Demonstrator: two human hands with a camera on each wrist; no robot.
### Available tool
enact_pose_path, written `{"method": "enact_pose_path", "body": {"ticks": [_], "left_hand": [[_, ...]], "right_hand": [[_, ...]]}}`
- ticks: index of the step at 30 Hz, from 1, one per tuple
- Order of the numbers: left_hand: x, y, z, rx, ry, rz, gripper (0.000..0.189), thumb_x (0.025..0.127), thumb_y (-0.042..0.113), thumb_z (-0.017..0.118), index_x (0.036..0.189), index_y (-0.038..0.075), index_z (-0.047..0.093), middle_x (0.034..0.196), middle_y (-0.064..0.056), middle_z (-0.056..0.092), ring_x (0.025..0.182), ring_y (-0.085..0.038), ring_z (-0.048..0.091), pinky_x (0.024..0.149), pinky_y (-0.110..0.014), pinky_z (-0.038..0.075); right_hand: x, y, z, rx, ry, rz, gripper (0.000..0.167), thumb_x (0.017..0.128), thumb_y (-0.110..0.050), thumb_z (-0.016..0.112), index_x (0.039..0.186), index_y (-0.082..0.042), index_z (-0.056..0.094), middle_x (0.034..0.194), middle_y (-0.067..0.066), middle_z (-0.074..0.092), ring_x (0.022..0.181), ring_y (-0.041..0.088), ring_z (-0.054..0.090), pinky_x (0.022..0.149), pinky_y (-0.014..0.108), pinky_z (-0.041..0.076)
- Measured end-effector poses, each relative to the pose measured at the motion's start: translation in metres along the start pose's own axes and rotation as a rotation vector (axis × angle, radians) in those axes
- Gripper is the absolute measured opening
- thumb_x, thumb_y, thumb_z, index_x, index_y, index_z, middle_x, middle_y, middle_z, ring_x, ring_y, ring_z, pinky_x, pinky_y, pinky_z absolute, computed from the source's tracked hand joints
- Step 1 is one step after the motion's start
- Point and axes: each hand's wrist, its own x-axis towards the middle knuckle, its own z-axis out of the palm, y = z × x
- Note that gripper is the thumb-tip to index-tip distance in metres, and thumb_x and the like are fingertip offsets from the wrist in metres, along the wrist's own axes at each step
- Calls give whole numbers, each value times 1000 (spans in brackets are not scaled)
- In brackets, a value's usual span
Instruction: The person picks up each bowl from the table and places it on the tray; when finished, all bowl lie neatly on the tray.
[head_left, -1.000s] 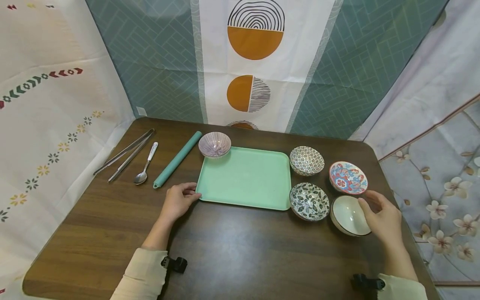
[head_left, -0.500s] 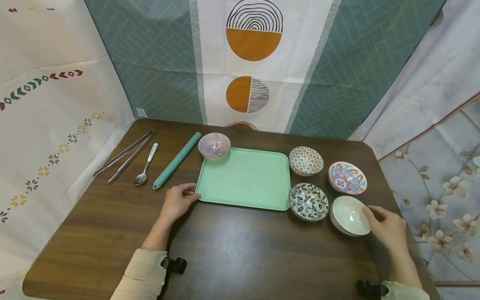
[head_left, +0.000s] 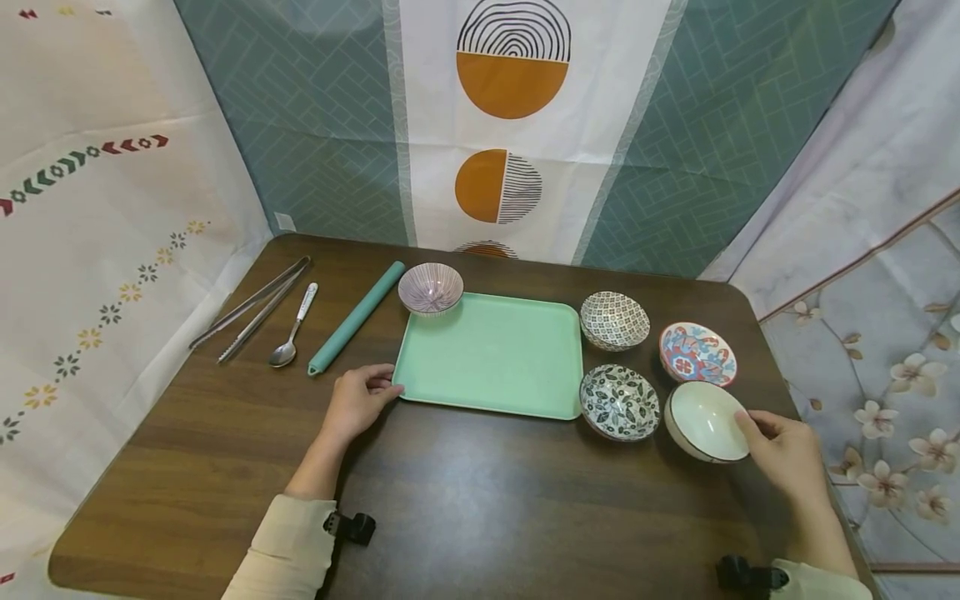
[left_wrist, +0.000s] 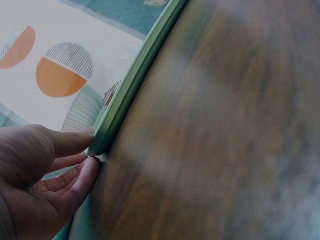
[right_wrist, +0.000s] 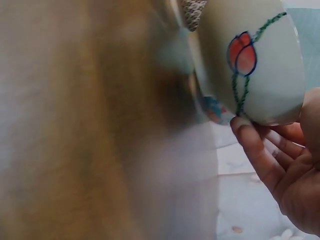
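My left hand [head_left: 358, 406] pinches the near left corner of a mint-green rectangular tray [head_left: 487, 358]. In the left wrist view the thumb lies on top of the tray rim [left_wrist: 125, 90] and the fingers sit at its underside. On the right, my right hand [head_left: 783, 450] grips the right side of a white bowl [head_left: 707, 421], thumb at the rim. The right wrist view shows a red tulip painted on the outside of this bowl [right_wrist: 270, 65], which appears raised off the table. Beside it stand a black-and-white leaf-patterned bowl [head_left: 618, 402] and a red-and-blue patterned bowl [head_left: 697, 354].
A purple striped bowl [head_left: 431, 289] overlaps the tray's far left corner. Past the tray's right end is a checked bowl [head_left: 614, 320]. Left of the tray lie a teal rod [head_left: 356, 318], a spoon [head_left: 294, 327] and metal tongs [head_left: 251, 308] on the brown table [head_left: 450, 517].
My right hand has shifted from the white bowl's far right rim to its right side, gripped it and raised it slightly. The left hand stays at the tray corner.
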Motion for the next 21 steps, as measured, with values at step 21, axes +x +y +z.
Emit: {"method": "enact_pose_path", "body": {"ticks": [21], "left_hand": [[-5,-1,2,17,58,-3,31,87,5,79,115,-8,72,96,-19,73,87,-32,73,77,-42,59]], "right_hand": [[50,-133,38,337,-52,-28,30,98,-12,64,110,16,70,86,29,72,53,-4,61,51,20,54]]}}
